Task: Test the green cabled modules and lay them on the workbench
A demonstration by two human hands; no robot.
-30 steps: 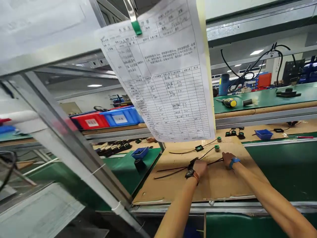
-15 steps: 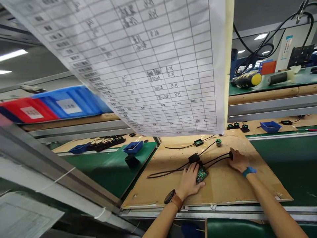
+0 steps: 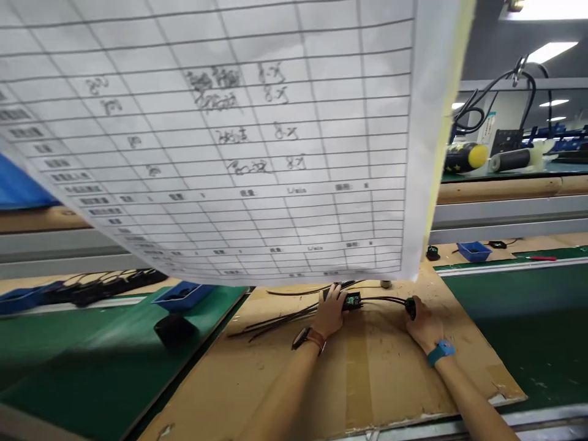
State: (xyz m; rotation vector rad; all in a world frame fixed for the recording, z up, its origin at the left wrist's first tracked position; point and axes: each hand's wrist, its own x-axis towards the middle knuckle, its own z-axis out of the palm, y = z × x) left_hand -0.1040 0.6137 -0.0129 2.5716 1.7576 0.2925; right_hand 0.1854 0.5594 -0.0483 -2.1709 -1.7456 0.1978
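Both my hands on the wired circuit board, on the cardboard sheet under the hanging form.

My left hand [image 3: 329, 311] lies curled over the left end of the small green circuit board [image 3: 353, 301], fingers closed on it as far as I can tell. From the board, black wires [image 3: 383, 299] run right to a round black part [image 3: 410, 308] pinched in my right hand [image 3: 425, 327]. So the long axis runs left to right, and my left hand is nearer the board. All of it rests on the cardboard sheet [image 3: 367, 380], below the paper form [image 3: 220, 135].
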